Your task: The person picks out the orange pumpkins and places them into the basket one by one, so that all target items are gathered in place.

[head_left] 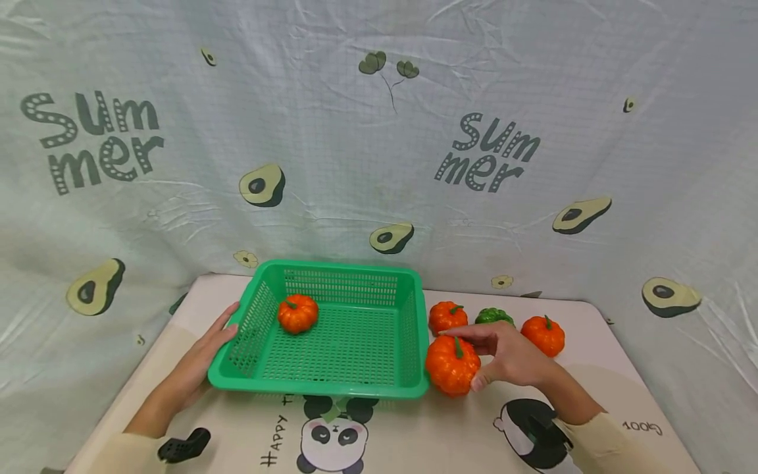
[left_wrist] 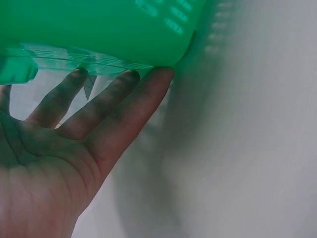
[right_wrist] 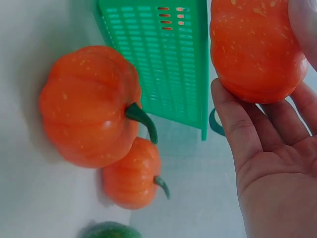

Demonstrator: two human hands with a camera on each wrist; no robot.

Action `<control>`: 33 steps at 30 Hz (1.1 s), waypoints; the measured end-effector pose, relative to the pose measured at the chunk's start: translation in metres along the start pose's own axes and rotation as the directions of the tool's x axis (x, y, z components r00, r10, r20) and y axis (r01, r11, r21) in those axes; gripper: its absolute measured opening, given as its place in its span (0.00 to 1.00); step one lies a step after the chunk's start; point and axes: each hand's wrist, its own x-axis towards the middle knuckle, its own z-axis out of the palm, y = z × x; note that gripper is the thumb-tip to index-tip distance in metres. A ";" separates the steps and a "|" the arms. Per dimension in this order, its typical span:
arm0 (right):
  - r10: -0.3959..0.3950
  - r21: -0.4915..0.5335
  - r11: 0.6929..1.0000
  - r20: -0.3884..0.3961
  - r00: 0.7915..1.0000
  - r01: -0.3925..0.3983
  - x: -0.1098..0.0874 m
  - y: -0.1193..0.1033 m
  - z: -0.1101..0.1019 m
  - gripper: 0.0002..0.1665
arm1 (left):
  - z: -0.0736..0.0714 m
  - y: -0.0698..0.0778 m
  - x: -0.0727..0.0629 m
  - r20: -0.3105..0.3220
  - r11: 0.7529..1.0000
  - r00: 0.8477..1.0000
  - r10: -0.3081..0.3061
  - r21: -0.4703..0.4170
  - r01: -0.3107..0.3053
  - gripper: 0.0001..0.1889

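Note:
My right hand [head_left: 514,355] grips an orange toy pumpkin [head_left: 453,367] with a green stem, just beside the right wall of the green plastic basket [head_left: 320,390]. In the right wrist view, thumb and fingers lie on opposite sides of this pumpkin [right_wrist: 257,52]. The left hand [head_left: 198,362] rests against the basket's left side; in the left wrist view its fingers [left_wrist: 126,114] are extended and touch the basket wall [left_wrist: 99,34]. Inside the basket, toward the back left, sits a smaller orange pumpkin [head_left: 298,313].
Behind my right hand are another orange pumpkin [head_left: 448,317] and a partly hidden green vegetable [head_left: 494,316]. Farther right lies one more pumpkin [head_left: 543,336]. The table cover [head_left: 438,434] has panda prints. A patterned cloth [head_left: 331,131] hangs at the back.

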 end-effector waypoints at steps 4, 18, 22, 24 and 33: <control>-0.007 -0.002 1.000 0.013 1.000 0.007 0.007 -0.002 0.001 0.47 | 0.000 0.000 0.000 0.000 1.000 1.000 -0.002 -0.001 0.002 0.39; -0.030 -0.005 1.000 0.022 0.999 0.030 0.024 -0.004 0.006 0.46 | -0.002 -0.001 -0.001 0.015 1.000 1.000 -0.006 0.009 0.006 0.38; -0.018 0.016 1.000 0.031 0.999 0.018 0.030 -0.007 0.005 0.46 | -0.005 0.000 0.001 0.026 0.999 0.999 -0.023 0.037 0.022 0.37; -0.011 0.024 1.000 0.028 1.000 0.011 0.030 -0.007 0.005 0.47 | -0.004 0.000 0.004 0.036 0.999 0.999 -0.033 0.029 0.032 0.38; -0.020 0.054 0.998 0.044 0.999 0.017 0.043 -0.008 0.007 0.44 | -0.003 0.001 0.001 0.019 1.000 1.000 -0.018 0.003 0.018 0.39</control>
